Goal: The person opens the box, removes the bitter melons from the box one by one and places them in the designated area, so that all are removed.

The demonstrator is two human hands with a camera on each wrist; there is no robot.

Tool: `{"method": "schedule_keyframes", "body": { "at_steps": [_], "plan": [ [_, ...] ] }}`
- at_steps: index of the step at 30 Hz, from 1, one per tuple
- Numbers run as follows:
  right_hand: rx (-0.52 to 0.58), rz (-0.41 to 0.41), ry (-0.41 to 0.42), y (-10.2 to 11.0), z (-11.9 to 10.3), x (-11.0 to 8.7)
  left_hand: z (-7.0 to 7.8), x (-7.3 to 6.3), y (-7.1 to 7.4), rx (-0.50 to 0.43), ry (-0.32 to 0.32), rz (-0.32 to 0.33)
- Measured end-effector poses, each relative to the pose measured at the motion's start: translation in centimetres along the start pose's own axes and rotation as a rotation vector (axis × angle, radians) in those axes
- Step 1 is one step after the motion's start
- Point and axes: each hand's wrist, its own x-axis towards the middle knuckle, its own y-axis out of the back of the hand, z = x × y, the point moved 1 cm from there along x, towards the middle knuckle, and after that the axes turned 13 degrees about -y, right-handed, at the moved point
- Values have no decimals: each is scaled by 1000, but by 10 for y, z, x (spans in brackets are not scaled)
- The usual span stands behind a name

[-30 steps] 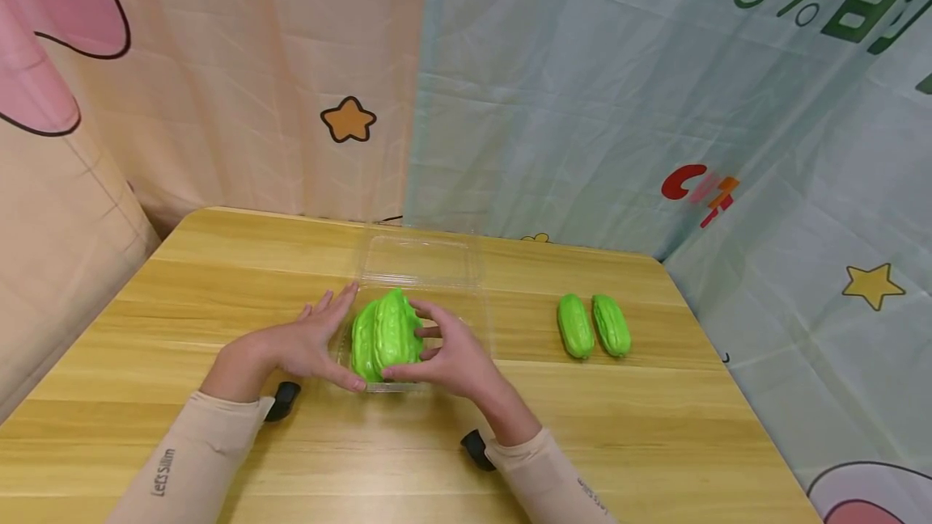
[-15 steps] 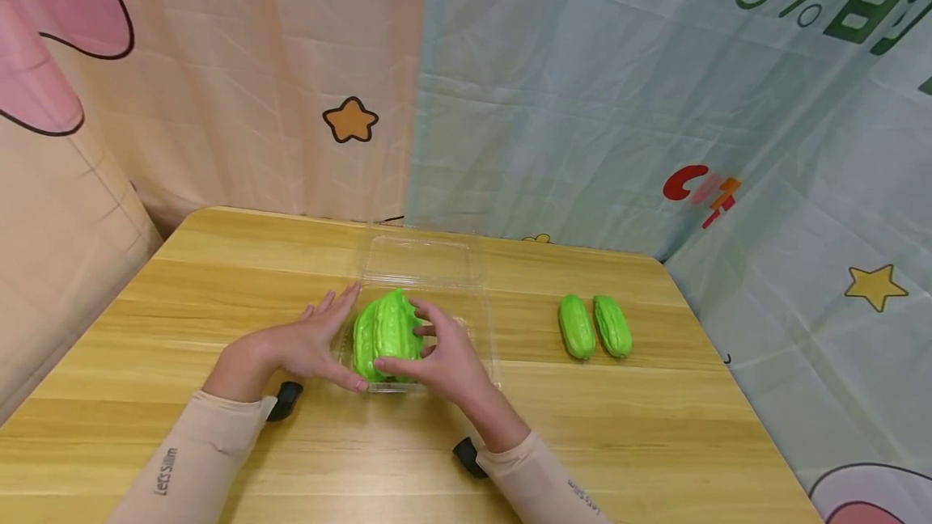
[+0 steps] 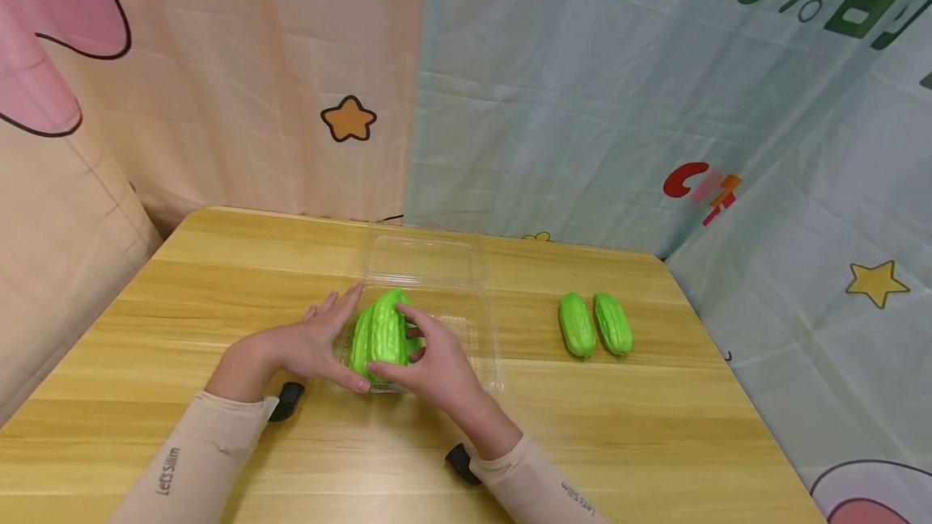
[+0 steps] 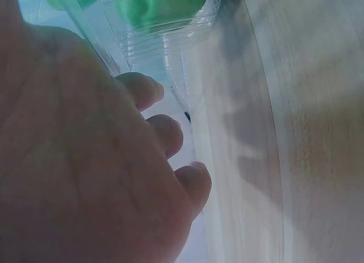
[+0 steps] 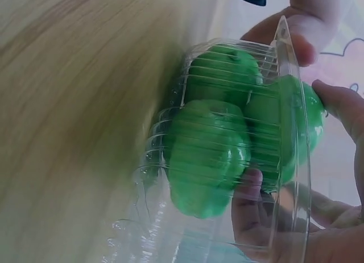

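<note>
A clear plastic clamshell box [image 3: 466,330] stands open on the table, its lid [image 3: 422,259] folded back. Inside, at its left end, green bitter melons are stacked; the right wrist view shows one lower melon [image 5: 207,161], another lower melon [image 5: 224,70] and the upper bitter melon [image 5: 310,118]. My right hand [image 3: 440,366] grips the upper melon [image 3: 386,334], thumb on its near end and fingers on its far right side. My left hand [image 3: 309,346] lies along the box's left wall, fingers and thumb spread. In the left wrist view, part of its fingers is hidden.
Two more bitter melons, a left one [image 3: 577,325] and a right one [image 3: 612,324], lie side by side on the wooden table [image 3: 655,427], right of the box. A printed curtain [image 3: 553,103] hangs behind the table.
My right hand has shifted slightly left, and the upper bitter melon has moved left with it toward the box's left wall. My left hand stays nearly still.
</note>
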Motion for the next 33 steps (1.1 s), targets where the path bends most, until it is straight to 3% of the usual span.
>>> {"method": "schedule_keyframes", "body": {
  "at_steps": [18, 33],
  "plan": [
    [97, -57, 10, 11, -8, -4, -1, 0, -1, 11, -5, 8],
    [180, -1, -24, 51, -11, -4, -1, 1, 0, 9, 8, 4]
  ]
}}
